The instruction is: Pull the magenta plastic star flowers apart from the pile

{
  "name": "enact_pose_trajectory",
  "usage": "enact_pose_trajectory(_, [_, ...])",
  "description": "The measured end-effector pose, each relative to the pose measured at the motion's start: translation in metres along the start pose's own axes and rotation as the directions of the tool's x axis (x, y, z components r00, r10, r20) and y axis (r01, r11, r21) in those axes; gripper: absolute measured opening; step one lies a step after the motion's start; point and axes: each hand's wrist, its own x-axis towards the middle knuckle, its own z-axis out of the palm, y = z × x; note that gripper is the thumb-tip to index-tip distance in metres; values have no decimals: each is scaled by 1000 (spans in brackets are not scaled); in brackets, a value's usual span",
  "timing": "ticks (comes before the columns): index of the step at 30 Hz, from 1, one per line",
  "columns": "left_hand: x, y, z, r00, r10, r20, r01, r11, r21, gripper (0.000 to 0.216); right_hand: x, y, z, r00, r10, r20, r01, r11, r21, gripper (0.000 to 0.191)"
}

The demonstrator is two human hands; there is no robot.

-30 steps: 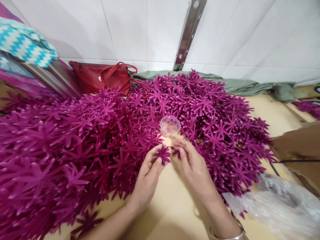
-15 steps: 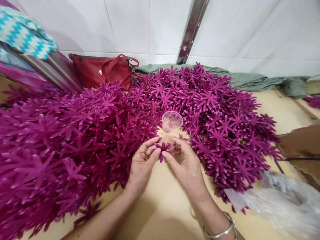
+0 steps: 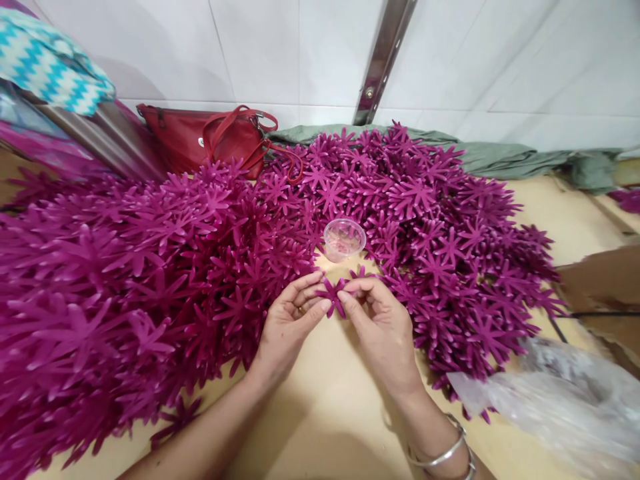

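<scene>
Both hands have drawn together since a second ago, when the right hand was apart from the left; now they meet at one purple flower. It sits a little farther right than half a second ago, and the right thumb has gone from its lower edge up to near its middle.

The left hand pinches the flower's left side between thumb and fingers, the other fingers curled loosely behind. The right hand grips it from the right, thumb on top, index finger bent beneath. What the lower fingers hold, if anything, is hard to tell, as they are partly hidden. The flower is held above the table, face up, just on the near side of a clear cup with small pinkish bits in it.

Like flowers are heaped in a left pile and a right pile, which meet behind the cup. By the wall lie a red purse and, to its right, a green cloth. A plastic bag rests at the lower right, near torn cardboard. The right wrist wears a bangle.
</scene>
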Motion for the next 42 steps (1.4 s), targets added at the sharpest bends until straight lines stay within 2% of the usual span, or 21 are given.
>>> enact_pose_trajectory(4, [-3,0,3,998,49,-26,-47,998,51,33,-1,-2,2,999,7,36,-9,997,77,12])
enact_pose_trajectory(6, [-4,0,5,997,73,-38,-70,995,76,25,0,-5,3,999,-27,23,26,998,56,20])
enact_pose_trajectory(8, [-6,0,6,996,86,-27,-83,992,91,21,0,-8,3,998,-67,20,66,998,11,19])
enact_pose_trajectory(12, [-7,1,7,993,116,-26,-113,988,106,20,1,-11,0,996,-66,65,64,998,29,6])
enact_pose_trajectory(16, [-7,1,6,991,118,-56,-111,987,114,23,3,-11,0,994,-60,86,52,995,87,11])
enact_pose_trajectory(20, [-7,2,7,992,106,-74,-96,987,131,26,3,-8,1,992,-33,119,14,987,160,6])
enact_pose_trajectory(24, [-6,4,8,995,94,-34,-87,983,161,26,2,-6,2,997,4,82,-17,987,159,8])
enact_pose_trajectory(30, [-8,4,8,997,53,49,-60,986,157,32,2,-7,2,999,-28,32,24,992,124,15])
enact_pose_trajectory(34, [-8,3,8,998,53,21,-56,986,156,32,2,-6,4,997,-65,-29,67,995,69,12])
enact_pose_trajectory(42, [-5,1,6,999,42,-5,-41,991,124,34,0,0,6,991,21,-134,3,984,177,12])
